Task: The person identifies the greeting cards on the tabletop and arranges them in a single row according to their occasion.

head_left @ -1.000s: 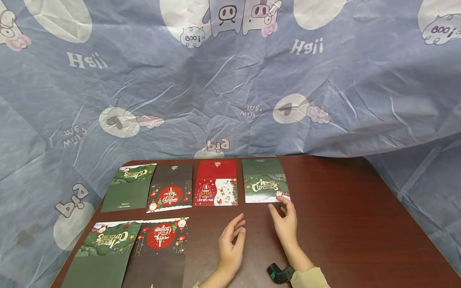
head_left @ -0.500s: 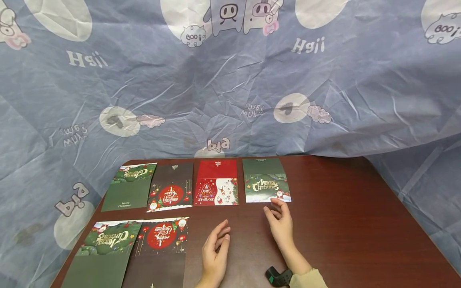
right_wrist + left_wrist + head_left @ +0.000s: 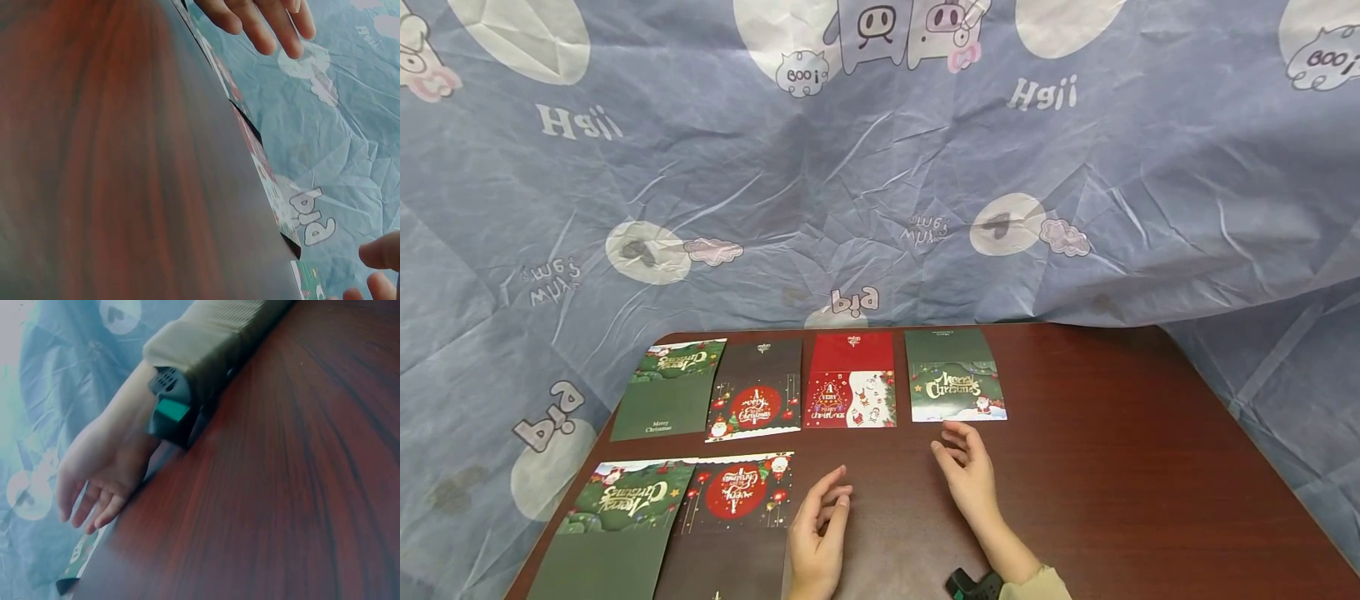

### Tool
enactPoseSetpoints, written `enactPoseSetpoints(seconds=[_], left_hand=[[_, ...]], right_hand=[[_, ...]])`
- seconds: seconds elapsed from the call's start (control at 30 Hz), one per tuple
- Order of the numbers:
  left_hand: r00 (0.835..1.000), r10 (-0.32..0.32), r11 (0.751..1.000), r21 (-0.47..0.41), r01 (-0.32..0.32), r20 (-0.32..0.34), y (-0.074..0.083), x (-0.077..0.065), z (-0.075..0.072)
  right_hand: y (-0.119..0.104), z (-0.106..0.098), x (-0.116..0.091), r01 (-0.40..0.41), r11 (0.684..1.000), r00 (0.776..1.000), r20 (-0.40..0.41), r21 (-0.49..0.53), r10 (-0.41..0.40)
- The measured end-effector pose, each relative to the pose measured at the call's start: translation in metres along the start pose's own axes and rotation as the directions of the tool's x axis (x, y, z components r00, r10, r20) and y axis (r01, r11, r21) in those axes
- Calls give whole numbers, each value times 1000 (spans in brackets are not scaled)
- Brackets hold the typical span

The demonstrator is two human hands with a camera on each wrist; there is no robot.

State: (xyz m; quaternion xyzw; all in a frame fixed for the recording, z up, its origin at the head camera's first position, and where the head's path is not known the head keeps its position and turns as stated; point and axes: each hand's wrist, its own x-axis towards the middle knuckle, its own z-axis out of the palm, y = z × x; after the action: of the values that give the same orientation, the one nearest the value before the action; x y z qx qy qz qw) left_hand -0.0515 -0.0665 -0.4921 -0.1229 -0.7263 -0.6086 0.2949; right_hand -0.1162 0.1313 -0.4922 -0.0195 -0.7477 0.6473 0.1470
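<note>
My left hand (image 3: 818,533) hovers with loosely bent fingers beside a black Christmas card (image 3: 730,554), holding nothing. It also shows at the top of the right wrist view, its fingers (image 3: 265,37) hanging down. My right hand (image 3: 967,477), likewise holding nothing, has its fingertips just below the near edge of a green "Merry Christmas" card (image 3: 951,346). In the left wrist view that right hand (image 3: 103,456) appears with fingers relaxed. Left of the green card, a red card (image 3: 850,354) lies unfolded.
Another black card (image 3: 763,360) and a green card (image 3: 673,404) complete the back row. A larger-looking green card (image 3: 598,567) lies front left. The brown table (image 3: 1120,467) extends right, with a blue patterned cloth (image 3: 820,192) hanging behind. A black device (image 3: 970,585) sits at my right wrist.
My left hand has drawn back and left toward the near black card. My right hand has pulled away from the green card's near corner, down and left. The cards lie still.
</note>
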Motion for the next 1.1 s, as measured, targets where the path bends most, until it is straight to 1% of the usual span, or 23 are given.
enactPoseSetpoints(seconds=[0.1, 0.17, 0.27, 0.37, 0.47, 0.53, 0.57, 0.6, 0.77, 0.83, 0.97, 1.1], left_hand=[[999, -43, 999, 12, 43, -8, 9, 4, -7], [998, -66, 998, 8, 66, -14, 10, 6, -11], [998, -60, 998, 1, 60, -31, 1, 4, -15], [999, -34, 999, -5, 34, -37, -11, 1, -17], [998, -54, 999, 2, 54, -33, -17, -1, -21], [996, -74, 997, 16, 75, -43, -17, -1, -24], [996, -74, 997, 31, 76, -51, -17, -1, -25], [995, -73, 996, 49, 76, -61, -17, 0, -26], [993, -26, 992, 121, 40, -117, 4, 10, -33], [990, -36, 990, 133, 54, -135, 12, 13, -37], [985, -57, 988, 135, 80, -164, 10, 15, -44], [981, -60, 989, 125, 84, -184, 7, 17, -50]], right_hand=[[-14, 3, -5, 0, 1000, 1000, 30, 9, 0], [-24, 5, -9, -1, 1000, 999, 47, 10, 0], [-30, 8, -13, 4, 1000, 998, 65, 2, -4], [-30, 11, -16, 17, 1000, 996, 83, 8, -18], [-29, 14, -19, 30, 999, 994, 104, 25, -32], [-28, 17, -20, 42, 998, 992, 114, 36, -46], [-28, 18, -21, 40, 998, 992, 119, 42, -45], [-28, 19, -22, 36, 998, 991, 124, 45, -41], [-30, 23, -25, 21, 998, 989, 144, 58, -29], [-31, 25, -26, 23, 998, 988, 153, 58, -32], [-32, 28, -29, 29, 998, 985, 165, 62, -39], [-33, 30, -32, 36, 997, 982, 180, 62, -47]])
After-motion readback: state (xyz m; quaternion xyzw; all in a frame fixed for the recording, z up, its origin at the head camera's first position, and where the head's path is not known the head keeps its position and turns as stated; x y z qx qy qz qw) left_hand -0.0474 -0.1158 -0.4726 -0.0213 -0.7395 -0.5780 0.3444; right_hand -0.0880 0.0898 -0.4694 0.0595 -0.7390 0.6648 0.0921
